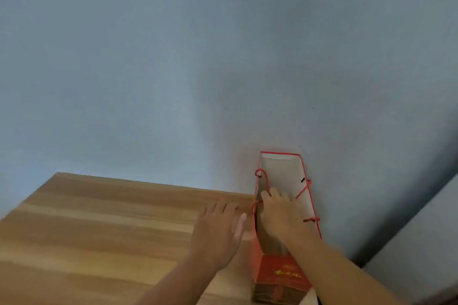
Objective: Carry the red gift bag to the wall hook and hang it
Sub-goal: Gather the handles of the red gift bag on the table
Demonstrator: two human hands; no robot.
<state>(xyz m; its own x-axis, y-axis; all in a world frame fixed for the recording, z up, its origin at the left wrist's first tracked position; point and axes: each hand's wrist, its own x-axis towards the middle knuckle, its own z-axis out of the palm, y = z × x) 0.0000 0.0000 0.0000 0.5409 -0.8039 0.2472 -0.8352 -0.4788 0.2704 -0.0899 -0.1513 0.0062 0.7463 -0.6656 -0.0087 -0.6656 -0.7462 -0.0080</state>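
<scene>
The red gift bag (pixel 281 273) stands upright at the table's right end, close against the wall, and I look down into its white inside. My right hand (pixel 282 215) lies across the bag's open mouth. Its fingertips are curled around the red cord handle (pixel 263 177) on the bag's left rim. The other cord handle (pixel 305 188) hangs loose over the right rim. My left hand (pixel 219 233) is open, fingers together, hovering over the table just left of the bag and holding nothing. No wall hook is in view.
A wooden table (pixel 99 230) fills the lower left. A plain pale blue wall (pixel 173 57) rises behind the table and the bag. A second wall face (pixel 421 242) juts in at the lower right, with a dark gap beside the bag.
</scene>
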